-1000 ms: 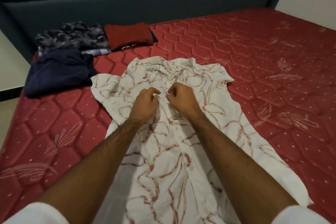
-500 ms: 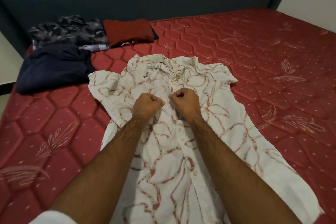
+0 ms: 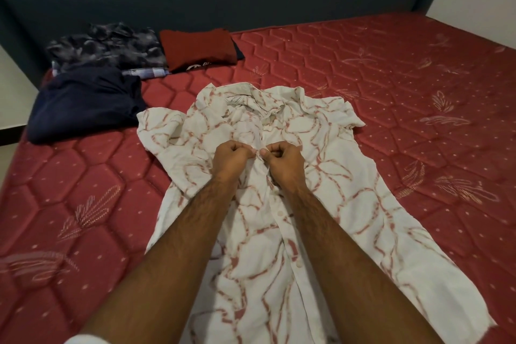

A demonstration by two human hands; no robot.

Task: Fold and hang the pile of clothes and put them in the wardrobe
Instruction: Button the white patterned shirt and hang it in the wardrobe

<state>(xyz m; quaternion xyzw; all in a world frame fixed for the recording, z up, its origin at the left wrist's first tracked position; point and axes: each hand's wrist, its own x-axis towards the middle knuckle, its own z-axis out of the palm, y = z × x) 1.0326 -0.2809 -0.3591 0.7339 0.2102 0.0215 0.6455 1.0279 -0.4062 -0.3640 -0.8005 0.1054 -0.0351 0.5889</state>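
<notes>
With the white patterned shirt [image 3: 279, 204] lying face-up on the bed [image 3: 391, 92], left hand [image 3: 230, 160] and right hand [image 3: 284, 160] each pinch its placket in a closed grip; buttoning likely goes best with edges aligned.

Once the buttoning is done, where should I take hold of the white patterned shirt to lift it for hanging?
Probably at the two shoulders beside the collar, one grip each, coming from above. The white patterned shirt lies flat, front up, collar at the far end, so it should hang straight. Left hand and right hand now pinch the placket.
</notes>
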